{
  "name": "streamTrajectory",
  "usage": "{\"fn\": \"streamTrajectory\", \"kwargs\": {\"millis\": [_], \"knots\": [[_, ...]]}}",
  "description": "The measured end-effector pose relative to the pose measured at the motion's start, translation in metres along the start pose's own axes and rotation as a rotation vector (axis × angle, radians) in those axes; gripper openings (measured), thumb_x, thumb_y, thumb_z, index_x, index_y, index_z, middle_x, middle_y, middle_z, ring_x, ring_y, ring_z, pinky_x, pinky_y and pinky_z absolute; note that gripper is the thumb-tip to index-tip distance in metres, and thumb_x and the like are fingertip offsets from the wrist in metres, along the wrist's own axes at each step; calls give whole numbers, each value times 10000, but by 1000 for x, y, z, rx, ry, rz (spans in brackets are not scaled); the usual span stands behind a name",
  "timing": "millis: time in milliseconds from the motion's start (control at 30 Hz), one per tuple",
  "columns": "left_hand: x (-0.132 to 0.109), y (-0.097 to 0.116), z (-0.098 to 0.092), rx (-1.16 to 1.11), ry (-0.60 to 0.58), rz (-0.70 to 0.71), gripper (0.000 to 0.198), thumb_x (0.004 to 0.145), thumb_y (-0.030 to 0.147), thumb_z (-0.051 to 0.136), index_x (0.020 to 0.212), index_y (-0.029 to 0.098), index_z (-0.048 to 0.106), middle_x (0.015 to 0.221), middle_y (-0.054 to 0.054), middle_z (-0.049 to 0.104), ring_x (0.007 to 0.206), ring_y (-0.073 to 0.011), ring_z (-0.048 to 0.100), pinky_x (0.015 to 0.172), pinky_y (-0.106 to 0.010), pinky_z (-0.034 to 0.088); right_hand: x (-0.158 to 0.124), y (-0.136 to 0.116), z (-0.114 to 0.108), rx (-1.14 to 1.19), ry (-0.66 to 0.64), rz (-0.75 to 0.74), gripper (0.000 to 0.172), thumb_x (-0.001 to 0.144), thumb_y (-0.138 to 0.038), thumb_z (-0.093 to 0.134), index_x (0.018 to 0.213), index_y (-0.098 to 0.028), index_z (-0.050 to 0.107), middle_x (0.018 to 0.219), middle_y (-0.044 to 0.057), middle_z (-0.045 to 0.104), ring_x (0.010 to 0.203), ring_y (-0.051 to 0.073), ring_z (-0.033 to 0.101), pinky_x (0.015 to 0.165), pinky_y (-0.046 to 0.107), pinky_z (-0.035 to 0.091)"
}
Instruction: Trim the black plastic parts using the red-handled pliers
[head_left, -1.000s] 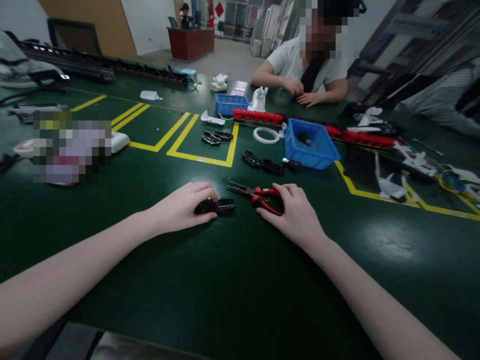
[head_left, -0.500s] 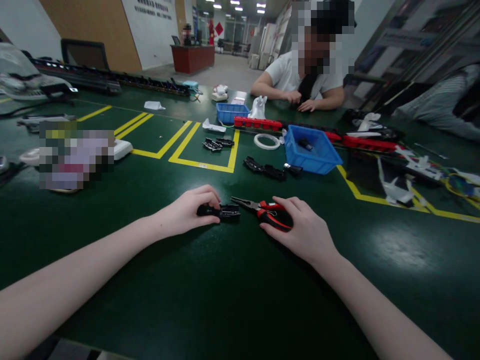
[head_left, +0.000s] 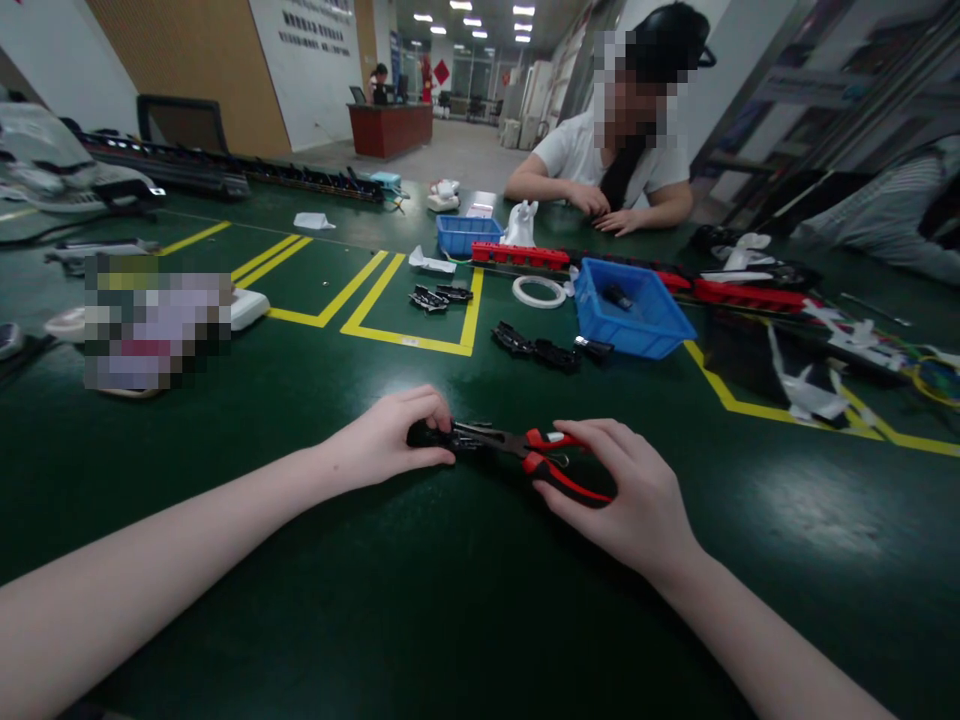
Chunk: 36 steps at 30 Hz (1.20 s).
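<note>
My left hand pinches a black plastic part low over the green table, its fingers covering the left end. Long-nose pliers with red and black handles lie in my right hand, thumb on one handle and fingers on the other. The jaws reach over the black part's right end; whether they grip it I cannot tell. Beyond my hands several similar black parts lie on the table, and more black pieces rest inside a yellow-taped outline.
A blue bin with a dark piece inside stands beyond my right hand, beside a white tape roll. Behind runs a red strip. A person in a white shirt sits across the table. A phone-like object lies left.
The pliers' jaws have moved left onto the black part, and their handles are spread wider. My left hand still holds the part; the view has shifted slightly.
</note>
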<state>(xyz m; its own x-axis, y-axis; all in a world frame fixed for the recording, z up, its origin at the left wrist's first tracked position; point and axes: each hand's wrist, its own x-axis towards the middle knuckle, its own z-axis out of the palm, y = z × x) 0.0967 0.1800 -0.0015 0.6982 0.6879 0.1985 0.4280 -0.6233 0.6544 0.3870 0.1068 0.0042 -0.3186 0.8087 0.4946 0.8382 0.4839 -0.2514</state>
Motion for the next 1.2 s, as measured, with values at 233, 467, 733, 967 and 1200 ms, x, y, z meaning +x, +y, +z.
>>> {"fn": "streamTrajectory", "kwargs": {"millis": [233, 467, 733, 967, 1200], "knots": [[1, 0, 2, -29, 8, 19, 136, 879, 256, 682, 962, 176, 610, 1117, -51, 656, 1031, -188, 638, 910, -362, 532, -2, 0, -2, -25, 48, -49, 485, 780, -405, 716, 1205, -204, 595, 1083, 114, 669, 935, 275, 651, 763, 425, 538], [0, 6, 1, -30, -21, 49, 205, 920, 203, 613, 1121, 209, 654, 1159, -59, 600, 1062, -194, 610, 944, -375, 523, -5, 4, -6, -31, 31, 6, 473, 777, -424, 703, 1207, -244, 626, 1089, 103, 686, 947, 292, 666, 775, 449, 542], [-1, 5, 1, -46, -53, 38, 161, 927, 202, 609, 1070, 217, 681, 1176, -57, 573, 1089, -200, 585, 952, -376, 518, -8, 3, -7, 13, -9, 9, 481, 772, -420, 712, 1213, -252, 620, 1105, 102, 695, 944, 289, 672, 763, 444, 551], [0, 4, 1, -62, -72, 34, 157, 922, 206, 610, 1053, 220, 694, 1179, -56, 572, 1083, -205, 584, 940, -378, 521, -8, 3, -6, 22, -41, 18, 480, 777, -416, 720, 1215, -258, 602, 1125, 92, 688, 950, 270, 671, 773, 425, 559], [0, 7, 0, -71, -64, 30, 158, 916, 230, 615, 1052, 219, 695, 1174, -57, 582, 1082, -204, 587, 939, -372, 510, -8, 0, -8, -7, -54, -47, 449, 789, -387, 716, 1194, -240, 595, 1088, 89, 696, 889, 247, 668, 727, 392, 543]]}}
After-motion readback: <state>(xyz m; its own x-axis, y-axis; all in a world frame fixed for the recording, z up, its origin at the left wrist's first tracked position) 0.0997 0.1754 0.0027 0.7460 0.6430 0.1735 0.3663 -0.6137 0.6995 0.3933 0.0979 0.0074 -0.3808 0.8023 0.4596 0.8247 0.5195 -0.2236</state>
